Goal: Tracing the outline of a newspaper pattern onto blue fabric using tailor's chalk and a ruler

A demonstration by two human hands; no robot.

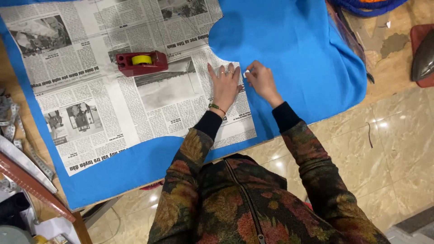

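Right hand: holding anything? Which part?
The right hand pinches a small white piece, likely chalk, at its rear end between fingertips; the tip meets the blue fabric beside the newspaper pattern.

No packages, labels, signs or screens show anywhere around the left hand (224,86) or right hand (261,81).

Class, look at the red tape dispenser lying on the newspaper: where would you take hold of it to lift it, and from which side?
Probably grip the tape dispenser across its two long sides, near the middle by the yellow roll, coming straight down from above. It lies flat on the newspaper with open space around it, and its long narrow body suits a pinch across its width.
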